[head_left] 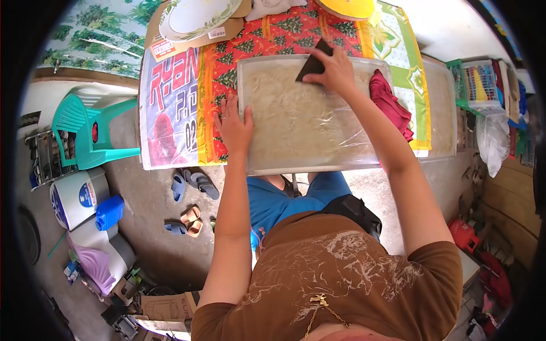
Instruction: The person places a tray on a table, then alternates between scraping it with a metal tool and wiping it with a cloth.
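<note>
A wide rectangular panel (307, 119) with a pale rim and a cloudy beige, glossy face lies on the table in front of me. My right hand (335, 71) pinches a dark, stiff flat sheet (311, 67) that looks like sandpaper, tilted over the panel's far edge, right of its middle. The fingers cover part of the sheet. At the panel's left rim, my left hand (234, 126) rests with fingers spread, palm down, partly on the printed table cover. A crumpled dark red cloth (389, 105) lies over the panel's right edge.
The table's patterned cover (219, 68) shows around the panel. At the back stand a white oval plate (196, 17) on cardboard and a yellow round thing (347, 8). A green plastic chair (85, 133) is to the left, with slippers (199, 183) on the floor.
</note>
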`<state>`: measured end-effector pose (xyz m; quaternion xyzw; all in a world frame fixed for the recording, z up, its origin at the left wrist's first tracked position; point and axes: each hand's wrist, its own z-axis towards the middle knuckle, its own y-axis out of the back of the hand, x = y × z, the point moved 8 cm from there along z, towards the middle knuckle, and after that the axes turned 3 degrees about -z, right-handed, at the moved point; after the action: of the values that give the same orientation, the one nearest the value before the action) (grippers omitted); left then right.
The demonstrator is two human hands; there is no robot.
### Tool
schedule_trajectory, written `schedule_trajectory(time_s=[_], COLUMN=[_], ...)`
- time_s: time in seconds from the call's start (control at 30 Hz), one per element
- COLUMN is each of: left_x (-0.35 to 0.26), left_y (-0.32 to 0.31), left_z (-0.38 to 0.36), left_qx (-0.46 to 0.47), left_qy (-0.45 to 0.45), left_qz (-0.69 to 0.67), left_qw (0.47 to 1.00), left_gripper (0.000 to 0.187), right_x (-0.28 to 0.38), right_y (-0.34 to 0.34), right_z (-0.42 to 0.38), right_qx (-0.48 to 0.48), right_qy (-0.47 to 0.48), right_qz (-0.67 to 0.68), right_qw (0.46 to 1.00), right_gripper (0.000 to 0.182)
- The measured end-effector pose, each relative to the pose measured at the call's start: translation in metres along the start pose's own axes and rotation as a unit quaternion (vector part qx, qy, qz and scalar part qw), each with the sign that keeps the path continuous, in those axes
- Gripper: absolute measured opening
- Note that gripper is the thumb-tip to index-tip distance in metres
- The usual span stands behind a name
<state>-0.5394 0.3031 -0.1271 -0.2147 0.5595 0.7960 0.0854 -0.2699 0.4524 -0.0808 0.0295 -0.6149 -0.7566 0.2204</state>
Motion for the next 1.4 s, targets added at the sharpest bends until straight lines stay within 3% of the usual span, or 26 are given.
schedule_trajectory(time_s=[0.03,0.13,0.2,0.27,0.37,0.47,0.5,0.63,0.73,0.77,0.87,0.9,1.0,1.13,1.2,1.27,1.3,1.4], left_x=[0.001,0.007,0.007,0.006,0.010,0.012,0.011,0.010,0.011,0.010,0.009,0.008,0.011,0.010,0.007,0.007,0.009,0.008], left_y=[-0.001,-0.003,-0.002,0.000,-0.002,-0.003,-0.003,-0.001,0.000,0.000,0.001,0.001,0.003,0.001,0.003,0.005,0.005,0.002], left_z=[0.000,-0.001,0.000,0.000,-0.001,-0.001,0.000,0.000,-0.002,-0.001,0.000,0.001,-0.002,0.001,0.000,0.000,-0.002,-0.001], left_qx=[-0.002,-0.002,-0.005,-0.011,0.002,0.003,0.001,-0.004,-0.004,-0.005,-0.006,-0.004,0.000,-0.007,-0.008,-0.008,-0.009,-0.010], left_qy=[-0.001,0.013,0.014,0.009,0.032,0.033,0.031,0.030,0.031,0.028,0.030,0.029,0.037,0.036,0.035,0.039,0.039,0.039], left_qz=[0.000,-0.009,-0.021,-0.032,-0.054,-0.056,-0.058,-0.073,-0.078,-0.081,-0.091,-0.096,-0.099,-0.091,-0.094,-0.103,-0.104,-0.103], left_qw=[1.000,1.000,1.000,0.999,0.998,0.998,0.998,0.997,0.996,0.996,0.995,0.995,0.994,0.995,0.995,0.994,0.994,0.994], left_gripper=[0.045,0.042,0.041,0.041,0.041,0.042,0.043,0.042,0.041,0.041,0.042,0.042,0.042,0.042,0.042,0.042,0.041,0.043], right_x=[-0.009,0.014,0.060,0.069,0.037,0.076,0.098,0.068,0.084,0.101,0.101,0.083,0.065,0.112,0.080,0.045,0.048,0.093], right_y=[0.004,-0.002,-0.022,-0.032,-0.029,-0.039,-0.040,-0.037,-0.037,-0.045,-0.051,-0.045,-0.039,-0.032,-0.033,-0.017,-0.015,-0.023], right_z=[0.008,0.018,0.003,0.006,0.032,0.023,0.015,0.040,0.035,0.027,0.021,0.031,0.029,-0.024,-0.017,-0.008,-0.015,-0.059], right_qx=[-0.002,-0.057,-0.052,-0.009,-0.035,-0.053,-0.009,-0.068,-0.068,-0.033,0.002,-0.039,-0.009,0.037,0.059,-0.024,0.001,0.049], right_qy=[-0.066,-0.039,0.058,0.013,-0.114,-0.006,0.024,-0.069,-0.014,0.050,0.046,0.011,-0.081,0.080,0.016,-0.078,-0.086,0.056], right_qz=[0.020,0.027,0.081,0.055,0.050,0.071,0.068,0.058,0.041,0.036,0.063,0.046,0.046,0.055,0.071,0.030,0.030,0.052], right_qw=[0.998,0.997,0.994,0.998,0.992,0.996,0.997,0.994,0.997,0.998,0.997,0.998,0.996,0.995,0.996,0.996,0.996,0.996], right_gripper=[0.076,0.077,0.078,0.078,0.077,0.076,0.075,0.077,0.077,0.077,0.076,0.075,0.074,0.074,0.075,0.074,0.074,0.078])
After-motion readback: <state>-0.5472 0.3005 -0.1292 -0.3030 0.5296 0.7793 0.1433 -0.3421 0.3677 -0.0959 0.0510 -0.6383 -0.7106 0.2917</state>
